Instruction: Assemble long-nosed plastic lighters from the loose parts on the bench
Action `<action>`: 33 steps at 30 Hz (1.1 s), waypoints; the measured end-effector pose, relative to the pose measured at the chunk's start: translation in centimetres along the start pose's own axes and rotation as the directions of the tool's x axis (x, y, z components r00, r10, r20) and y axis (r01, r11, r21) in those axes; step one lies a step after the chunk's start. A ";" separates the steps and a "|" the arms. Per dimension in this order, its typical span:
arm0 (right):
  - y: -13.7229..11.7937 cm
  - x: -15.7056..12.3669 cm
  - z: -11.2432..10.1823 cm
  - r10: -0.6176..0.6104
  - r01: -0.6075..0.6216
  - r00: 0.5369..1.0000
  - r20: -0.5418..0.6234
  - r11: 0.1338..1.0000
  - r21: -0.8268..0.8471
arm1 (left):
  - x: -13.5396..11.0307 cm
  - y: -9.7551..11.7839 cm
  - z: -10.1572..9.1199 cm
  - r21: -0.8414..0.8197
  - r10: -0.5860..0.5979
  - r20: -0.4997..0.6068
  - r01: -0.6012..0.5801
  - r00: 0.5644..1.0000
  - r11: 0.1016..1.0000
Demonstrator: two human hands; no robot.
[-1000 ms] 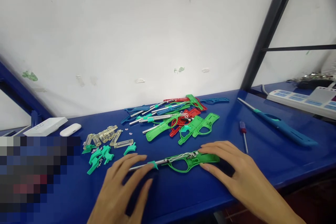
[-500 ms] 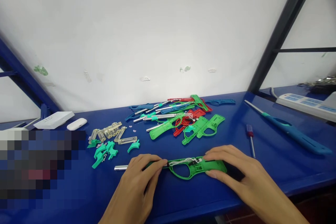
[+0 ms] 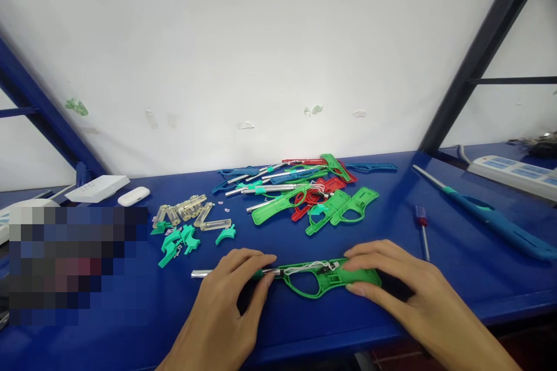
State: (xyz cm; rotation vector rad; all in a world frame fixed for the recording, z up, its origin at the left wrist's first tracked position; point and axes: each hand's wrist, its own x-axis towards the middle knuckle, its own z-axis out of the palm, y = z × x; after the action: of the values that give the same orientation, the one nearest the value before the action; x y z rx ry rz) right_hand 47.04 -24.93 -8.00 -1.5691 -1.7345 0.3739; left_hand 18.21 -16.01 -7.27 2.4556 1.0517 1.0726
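Note:
A green lighter casing half (image 3: pixel 326 288) lies on the blue table, its hollow inner side up. Along its upper edge run white wires (image 3: pixel 304 267), which end at a small white and black part. A silver metal tube (image 3: pixel 200 273) extends leftward from the casing. My left hand (image 3: pixel 221 301) is curled over this tube, thumb below and fingers above, with a bit of tube showing between the fingertips. With its thumb and fingers, my right hand (image 3: pixel 409 284) grips the handle end of the casing. The palm sides of both hands are hidden.
Behind my hands lies a pile of green, red and blue lighter parts (image 3: pixel 278 208). Clear fuel tanks (image 3: pixel 216 224) and teal triggers (image 3: pixel 188 239) are at left. A screwdriver (image 3: pixel 421 217), blue lighter (image 3: pixel 496 221) and power strip (image 3: pixel 513 174) are at right.
My left thumb and fingertips have parted slightly, baring more of the tube beside the casing. My right hand keeps its hold. The whole view has shifted a little.

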 end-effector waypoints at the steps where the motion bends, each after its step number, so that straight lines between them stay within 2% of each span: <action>1: 0.0 0.0 0.0 0.002 -0.002 1.000 0.001 1.000 -0.002 | -0.1 0.1 0.0 0.026 0.005 -0.008 -0.004 1.000 1.000; 4: 0.1 -0.1 0.0 -0.001 0.001 1.000 0.012 1.000 -0.003 | 0.0 0.3 -0.2 0.061 0.041 -0.013 -0.040 0.999 0.997; 10: 0.0 -0.1 0.0 -0.017 0.017 1.000 0.008 1.000 -0.006 | 0.4 0.4 -0.3 0.005 0.053 -0.001 -0.053 0.999 0.999; 17: -0.1 0.1 0.0 -0.054 0.054 0.998 -0.014 0.999 0.001 | 0.7 0.3 -0.4 -0.048 0.135 -0.049 -0.138 0.990 0.989; 25: 0.0 0.0 -0.1 -0.064 0.064 0.998 -0.021 0.998 -0.008 | 0.9 0.3 -0.6 -0.006 0.192 -0.054 -0.193 0.980 0.981; 33: -0.1 0.1 -0.1 -0.083 0.083 0.996 -0.032 0.996 -0.014 | 0.3 -0.3 0.0 0.093 0.321 -0.006 -0.319 0.947 0.943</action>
State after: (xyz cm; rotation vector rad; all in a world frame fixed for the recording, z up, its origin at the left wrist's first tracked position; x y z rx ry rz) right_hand 47.00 -24.90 -7.87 -1.4987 -1.7737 0.2949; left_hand 18.22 -15.58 -7.23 2.7626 0.7346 1.1673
